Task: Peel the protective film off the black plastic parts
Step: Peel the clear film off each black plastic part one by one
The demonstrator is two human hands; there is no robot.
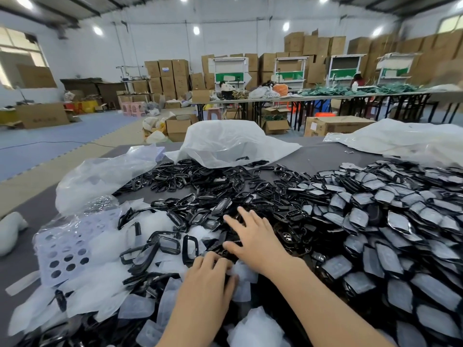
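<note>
Black plastic parts heap the surface; right hand rests there, fingers wide; left hand, at its 7 o'clock, fingers pinching one part.

Counter nearly buried. Bare grey shows only in a far strip between the white bag and the second bag, and along the left edge. Clear bag and perforated sheet block the left side. Black frames heap across the middle, film-covered parts pack the right, loose film covers near left. Left hand and right hand occupy near centre. Air above the piles is open.
</note>
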